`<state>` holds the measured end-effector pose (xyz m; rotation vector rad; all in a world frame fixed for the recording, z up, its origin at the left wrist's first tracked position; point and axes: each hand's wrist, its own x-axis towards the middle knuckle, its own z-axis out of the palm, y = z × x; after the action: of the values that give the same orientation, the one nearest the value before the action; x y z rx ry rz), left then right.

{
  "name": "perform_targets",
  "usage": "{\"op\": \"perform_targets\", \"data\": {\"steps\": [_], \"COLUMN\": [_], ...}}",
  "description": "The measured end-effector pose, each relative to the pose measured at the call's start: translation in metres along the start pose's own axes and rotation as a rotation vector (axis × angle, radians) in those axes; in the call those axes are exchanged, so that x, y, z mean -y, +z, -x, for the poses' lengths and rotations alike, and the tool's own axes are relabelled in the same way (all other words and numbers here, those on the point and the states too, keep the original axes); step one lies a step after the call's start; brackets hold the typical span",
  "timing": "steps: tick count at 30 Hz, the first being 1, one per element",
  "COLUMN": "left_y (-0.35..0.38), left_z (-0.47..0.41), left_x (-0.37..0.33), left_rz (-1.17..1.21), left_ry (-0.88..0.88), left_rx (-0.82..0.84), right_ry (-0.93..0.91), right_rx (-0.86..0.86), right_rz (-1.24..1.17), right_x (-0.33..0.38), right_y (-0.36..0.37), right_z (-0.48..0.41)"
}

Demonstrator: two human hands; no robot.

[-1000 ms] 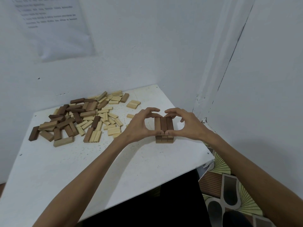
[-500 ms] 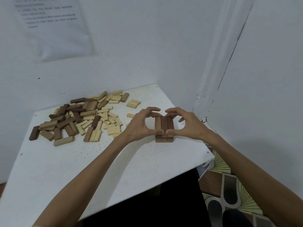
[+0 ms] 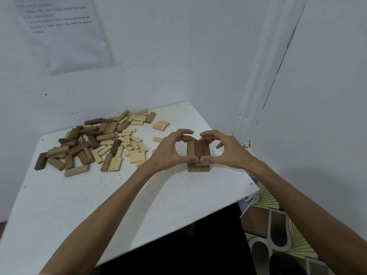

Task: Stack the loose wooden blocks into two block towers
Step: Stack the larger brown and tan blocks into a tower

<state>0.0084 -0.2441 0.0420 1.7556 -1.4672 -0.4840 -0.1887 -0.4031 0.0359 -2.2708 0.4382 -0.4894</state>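
Alignment step: left hand [image 3: 168, 152] and right hand [image 3: 227, 150] clasp the short brown wooden block tower [image 3: 198, 153] near the white table's [image 3: 99, 195] right edge; next likely calls for loose wooden blocks [image 3: 95, 140] from its far-left side.

White table [image 3: 139, 195] bears block pile [image 3: 95, 143], small tower [image 3: 198, 155]
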Motion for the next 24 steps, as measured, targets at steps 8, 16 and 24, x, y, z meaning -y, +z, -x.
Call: {"op": "perform_targets", "data": {"steps": [8, 16, 24], "left_y": [0.001, -0.001, 0.0], "left_z": [0.0, 0.005, 0.005], "left_x": [0.003, 0.004, 0.013], "left_rz": [0.013, 0.049, 0.076], "left_ry": [-0.005, -0.006, -0.066], "left_rx": [-0.002, 0.054, 0.087], "right_ry": [0.017, 0.049, 0.065], "right_rx": [0.0, 0.076, 0.102], "right_rz": [-0.026, -0.012, -0.004], "right_x": [-0.001, 0.0, -0.003], "right_y": [0.001, -0.001, 0.001], "right_z": [0.0, 0.004, 0.001]}}
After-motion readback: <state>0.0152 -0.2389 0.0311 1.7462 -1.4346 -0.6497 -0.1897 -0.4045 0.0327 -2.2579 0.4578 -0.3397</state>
